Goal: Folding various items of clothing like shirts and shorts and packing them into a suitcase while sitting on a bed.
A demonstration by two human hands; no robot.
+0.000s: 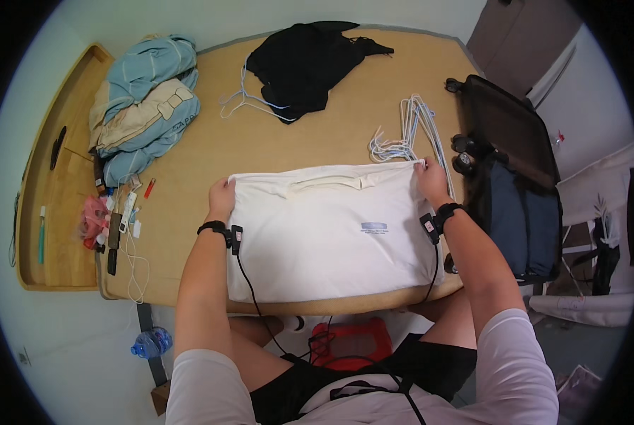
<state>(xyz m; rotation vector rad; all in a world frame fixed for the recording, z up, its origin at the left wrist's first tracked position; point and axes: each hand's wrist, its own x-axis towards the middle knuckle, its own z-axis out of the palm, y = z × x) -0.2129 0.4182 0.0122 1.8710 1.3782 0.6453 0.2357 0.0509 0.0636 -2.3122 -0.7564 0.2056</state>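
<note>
A white T-shirt point(306, 244) lies folded into a wide rectangle along the near edge of the mattress point(210, 154). Its neckline faces away from me, and a small blue print sits on its right half. My left hand point(222, 197) grips the far left corner of the shirt. At the far right corner, my right hand point(431, 178) pinches the cloth between thumb and fingers. Each wrist wears a black strap with a small cabled device. Just beyond my right hand rests a bundle of white and blue wire hangers point(415, 127).
Black clothing point(306, 69) with two hangers lies at the back. An open suitcase point(508, 180) holding dark folded clothes stands on the right. A bunched blue quilt point(152, 101) is at the far left, near a power strip point(128, 212) with cables. Below sits a red plastic stool point(353, 342).
</note>
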